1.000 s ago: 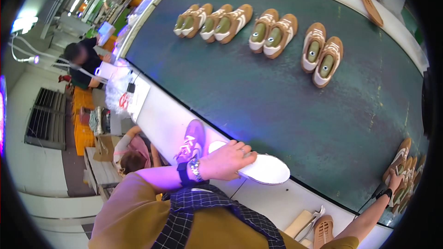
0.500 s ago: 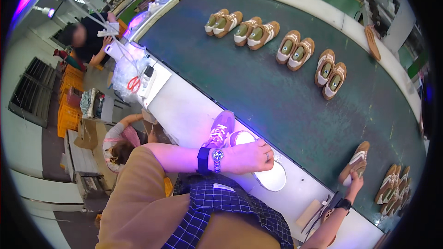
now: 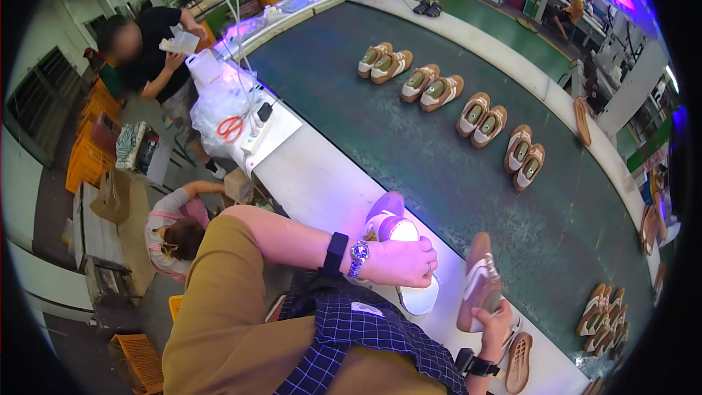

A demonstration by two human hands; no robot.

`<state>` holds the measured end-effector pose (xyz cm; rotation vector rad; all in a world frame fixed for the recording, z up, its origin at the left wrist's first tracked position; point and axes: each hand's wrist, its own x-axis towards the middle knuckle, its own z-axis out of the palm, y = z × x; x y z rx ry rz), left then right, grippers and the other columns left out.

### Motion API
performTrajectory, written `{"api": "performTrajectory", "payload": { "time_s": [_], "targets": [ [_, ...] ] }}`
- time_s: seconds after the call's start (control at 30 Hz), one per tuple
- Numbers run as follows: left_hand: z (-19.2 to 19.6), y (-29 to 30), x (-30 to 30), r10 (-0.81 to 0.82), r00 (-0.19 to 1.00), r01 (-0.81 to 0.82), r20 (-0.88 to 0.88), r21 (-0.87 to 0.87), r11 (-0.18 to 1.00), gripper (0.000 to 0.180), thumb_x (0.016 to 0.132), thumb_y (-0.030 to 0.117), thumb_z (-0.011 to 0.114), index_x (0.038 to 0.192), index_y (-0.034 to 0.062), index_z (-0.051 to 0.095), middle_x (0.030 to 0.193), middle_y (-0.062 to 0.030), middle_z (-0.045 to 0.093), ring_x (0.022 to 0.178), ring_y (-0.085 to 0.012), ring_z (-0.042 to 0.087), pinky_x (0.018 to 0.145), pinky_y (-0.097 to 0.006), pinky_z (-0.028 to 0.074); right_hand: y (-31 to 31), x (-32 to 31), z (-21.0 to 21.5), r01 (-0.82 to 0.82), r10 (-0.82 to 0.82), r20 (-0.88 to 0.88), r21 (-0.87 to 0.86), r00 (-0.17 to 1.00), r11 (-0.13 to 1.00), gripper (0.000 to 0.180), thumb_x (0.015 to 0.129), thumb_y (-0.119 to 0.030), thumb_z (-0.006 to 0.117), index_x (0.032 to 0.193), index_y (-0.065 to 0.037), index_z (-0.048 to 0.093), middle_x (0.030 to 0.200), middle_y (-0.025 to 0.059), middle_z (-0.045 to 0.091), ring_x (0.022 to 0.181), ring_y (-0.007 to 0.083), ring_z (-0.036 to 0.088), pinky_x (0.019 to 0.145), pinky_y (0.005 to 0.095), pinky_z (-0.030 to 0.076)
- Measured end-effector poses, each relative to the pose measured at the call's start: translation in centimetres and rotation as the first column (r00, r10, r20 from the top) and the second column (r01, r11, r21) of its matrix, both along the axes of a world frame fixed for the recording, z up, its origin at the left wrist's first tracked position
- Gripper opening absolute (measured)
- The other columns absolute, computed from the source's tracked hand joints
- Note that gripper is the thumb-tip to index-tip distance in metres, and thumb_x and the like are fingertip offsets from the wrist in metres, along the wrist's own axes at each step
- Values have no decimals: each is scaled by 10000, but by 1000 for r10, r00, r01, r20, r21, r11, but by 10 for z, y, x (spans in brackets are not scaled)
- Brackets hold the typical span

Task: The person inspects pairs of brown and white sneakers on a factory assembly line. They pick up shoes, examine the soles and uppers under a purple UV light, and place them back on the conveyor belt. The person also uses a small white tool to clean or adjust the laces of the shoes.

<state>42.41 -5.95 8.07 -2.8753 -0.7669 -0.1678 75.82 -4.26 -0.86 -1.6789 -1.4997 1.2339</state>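
My left hand (image 3: 401, 262) is closed over the middle of a white, insole-shaped piece (image 3: 420, 298), whose ends show on both sides of the fingers. Beside it, under purple light, a laced sneaker (image 3: 384, 208) rests on the white table edge. On the other side, my right hand (image 3: 494, 328) grips a brown-and-white sneaker (image 3: 475, 289) by its lower end, holding it tilted with the toe up near the border of the green belt. A loose brown outsole (image 3: 519, 363) lies beside the right wrist.
Several pairs of brown sneakers (image 3: 482, 121) stand across the green belt (image 3: 409, 153); more sit clustered at right (image 3: 601, 318). Red scissors (image 3: 229, 129), a power strip (image 3: 257, 132) and plastic bags lie left along the table. Two people (image 3: 172, 230) (image 3: 157, 51) work at left.
My right hand has brought the brown sneaker from the belt leftward, closer to my left hand, and tilted it up. My left hand keeps its hold on the white piece. The view has shifted.
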Motion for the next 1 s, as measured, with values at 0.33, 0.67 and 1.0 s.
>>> {"api": "performTrajectory", "payload": {
  "time_s": [0.33,0.67,1.0],
  "targets": [
    [-3,-21,-50,-1,963,61,269,-217,974,335,664,121,624,975,47,522,887,-92,541,884,-260,541,805,-373,407,-58,-59,-7,-18,20,484,-9,875,1000,642,484,-280,823,971,22,532,821,201,632,754,331,629,667,396,491],
    [-53,-44,-73,907,107,440,407,-837,324,659,728,232,715,1276,14,420,1195,-127,529,1090,-238,534,947,-357,427,-65,-54,-43,-33,47,234,-65,971,997,605,545,-265,786,1010,66,585,885,171,642,807,266,627,756,335,487],
    [-64,-52,-79,995,-38,925,93,-374,71,622,786,259,551,1311,-10,352,1230,-173,511,1133,-289,513,1006,-417,391,-80,-120,35,34,-127,-710,-143,693,989,593,669,-168,669,1192,42,485,1071,90,570,951,172,552,841,283,434]
  ]
}}
